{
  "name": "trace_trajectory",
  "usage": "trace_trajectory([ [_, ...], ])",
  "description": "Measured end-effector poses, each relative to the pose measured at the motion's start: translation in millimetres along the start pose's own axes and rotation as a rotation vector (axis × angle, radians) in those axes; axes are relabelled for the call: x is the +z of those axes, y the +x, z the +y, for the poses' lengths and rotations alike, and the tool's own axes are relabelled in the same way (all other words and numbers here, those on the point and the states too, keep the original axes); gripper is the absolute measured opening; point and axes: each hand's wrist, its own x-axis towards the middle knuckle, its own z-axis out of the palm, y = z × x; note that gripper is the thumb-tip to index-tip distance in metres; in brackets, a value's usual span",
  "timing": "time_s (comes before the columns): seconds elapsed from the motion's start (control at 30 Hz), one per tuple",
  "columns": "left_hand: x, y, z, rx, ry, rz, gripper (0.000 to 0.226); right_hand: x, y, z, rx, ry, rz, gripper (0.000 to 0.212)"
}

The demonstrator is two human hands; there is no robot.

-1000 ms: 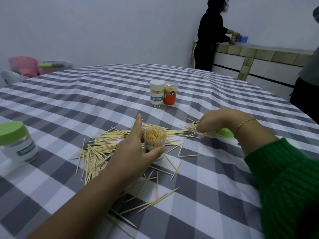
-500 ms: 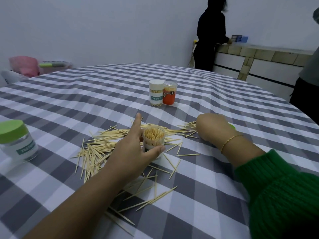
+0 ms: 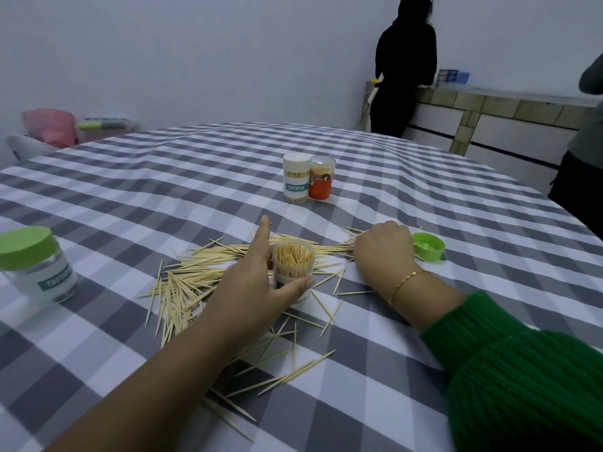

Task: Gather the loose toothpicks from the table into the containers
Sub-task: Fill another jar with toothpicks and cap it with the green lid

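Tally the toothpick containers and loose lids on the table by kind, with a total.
Open clear container, nearly full, held by the left hand: 1
Clear jar with green lid on: 1
White-capped TOOTHPICK container: 1
Orange container: 1
Loose green lid beside the right hand: 1
Total: 5

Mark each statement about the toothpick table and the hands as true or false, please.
1. The left hand holds the open container. True.
2. The loose green lid lies left of that container. False: it lies right, beside the right hand.
3. The green-lidded jar is open. False: its lid is on.
4. Loose toothpicks lie on the tablecloth. True.
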Motion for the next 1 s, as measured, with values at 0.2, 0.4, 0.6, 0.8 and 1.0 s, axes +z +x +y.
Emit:
trace_trajectory([
  [0.2, -0.5, -0.1, 0.2, -0.004, -0.004, -0.003, 0.106, -7.6, -5.0, 5.5, 0.018, 0.136, 0.012, 0.028],
  [0.4, -1.1, -1.0, 2.7, -0.006, 0.005, -0.012, 0.104, -28.7, -0.2, 13.3, -0.024, 0.506, -0.093, 0.019],
  [0.6, -2.1, -2.2, 5.7, -0.007, 0.013, -0.016, 0.103, -49.3, -5.4, 21.4, 0.013, 1.373, -0.269, 0.014],
  [0.8, -0.6, -1.2, 3.8, -0.015, -0.008, -0.005, 0.104, -64.2, -15.7, 19.0, -0.023, 1.86, -0.237, 0.015],
  [1.0, 0.9, -1.5, 2.4, -0.001, -0.016, -0.001, 0.105, -73.5, -26.7, 2.5, -0.098, 2.126, -0.144, 0.017],
])
